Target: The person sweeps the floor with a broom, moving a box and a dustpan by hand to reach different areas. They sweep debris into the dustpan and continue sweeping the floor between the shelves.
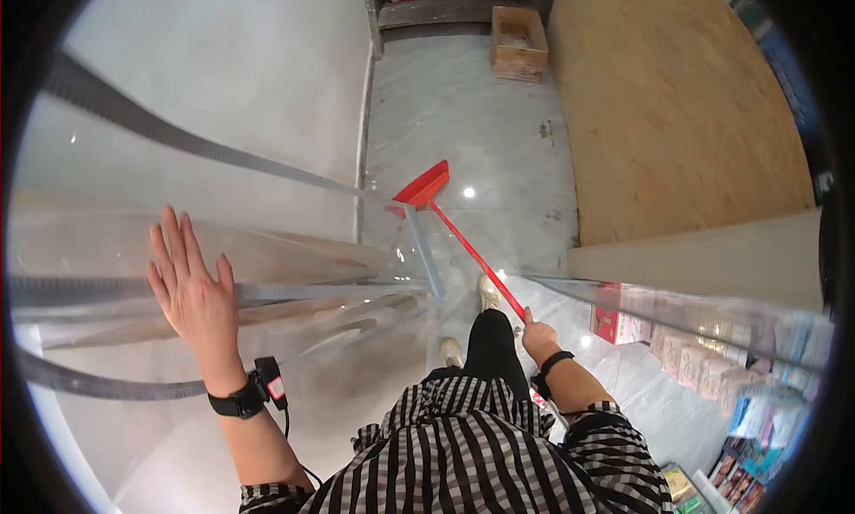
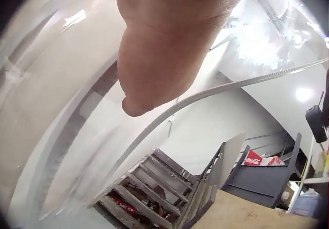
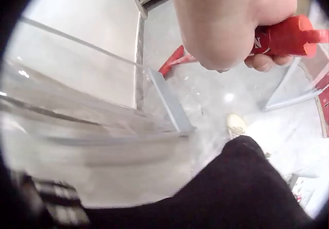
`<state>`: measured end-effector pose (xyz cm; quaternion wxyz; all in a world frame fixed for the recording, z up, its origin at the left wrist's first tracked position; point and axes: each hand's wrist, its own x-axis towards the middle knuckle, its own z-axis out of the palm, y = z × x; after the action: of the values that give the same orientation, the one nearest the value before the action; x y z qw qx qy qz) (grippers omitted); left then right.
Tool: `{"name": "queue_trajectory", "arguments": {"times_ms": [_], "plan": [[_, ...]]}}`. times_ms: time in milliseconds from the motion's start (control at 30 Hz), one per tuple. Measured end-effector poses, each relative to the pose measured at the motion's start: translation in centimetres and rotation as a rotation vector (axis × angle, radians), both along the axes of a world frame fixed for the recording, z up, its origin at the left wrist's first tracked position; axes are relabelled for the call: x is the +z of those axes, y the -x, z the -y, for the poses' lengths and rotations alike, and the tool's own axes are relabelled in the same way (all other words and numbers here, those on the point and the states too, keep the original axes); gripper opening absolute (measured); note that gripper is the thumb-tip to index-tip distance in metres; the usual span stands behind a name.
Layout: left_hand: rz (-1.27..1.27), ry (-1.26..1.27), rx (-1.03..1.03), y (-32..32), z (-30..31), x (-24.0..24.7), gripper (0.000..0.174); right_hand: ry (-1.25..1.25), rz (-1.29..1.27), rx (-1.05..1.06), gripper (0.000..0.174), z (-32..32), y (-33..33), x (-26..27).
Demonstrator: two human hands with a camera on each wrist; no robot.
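A red broom slants across the floor, its head (image 1: pixel 422 188) at the foot of the left wall and its handle (image 1: pixel 476 257) running back to me. My right hand (image 1: pixel 540 339) grips the handle near its upper end. In the right wrist view the handle's red end cap (image 3: pixel 297 36) sticks out past the fist. My left hand (image 1: pixel 198 291) lies flat with straight fingers against a clear plastic strip curtain (image 1: pixel 294 256), pressing it to the left. In the left wrist view that hand (image 2: pixel 159 59) shows only partly, its fingers mostly hidden.
Wooden stairs (image 1: pixel 459 13) stand at the far end, with a cardboard box (image 1: pixel 519 46) beside them. A wooden panel (image 1: pixel 677 113) lines the right side. Another curtain part (image 1: pixel 659 314) hangs at right before packaged goods (image 1: pixel 704 367). The grey floor (image 1: pixel 481 113) runs between.
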<state>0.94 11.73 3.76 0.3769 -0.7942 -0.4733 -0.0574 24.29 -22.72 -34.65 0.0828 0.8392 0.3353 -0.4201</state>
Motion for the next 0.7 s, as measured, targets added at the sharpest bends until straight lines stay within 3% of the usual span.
{"name": "queue_trajectory", "arguments": {"times_ms": [233,400,533,700], "plan": [[0.161,0.117,-0.178,1.2,-0.3,-0.1,0.055,0.03,0.053,0.049,0.059,14.6,6.7,4.5],[0.25,0.17,-0.249,1.8,-0.5,-0.4,0.054,0.243,0.021,-0.052,0.058,22.1,12.5,11.6],[0.27,0.176,-0.277,1.9,-0.2,-0.6,0.054,0.311,0.052,-0.164,0.056,26.3,14.6,15.5],[0.217,0.168,-0.23,1.7,-0.2,-0.7,0.054,0.255,0.083,-0.216,0.051,24.7,12.6,19.4]]}}
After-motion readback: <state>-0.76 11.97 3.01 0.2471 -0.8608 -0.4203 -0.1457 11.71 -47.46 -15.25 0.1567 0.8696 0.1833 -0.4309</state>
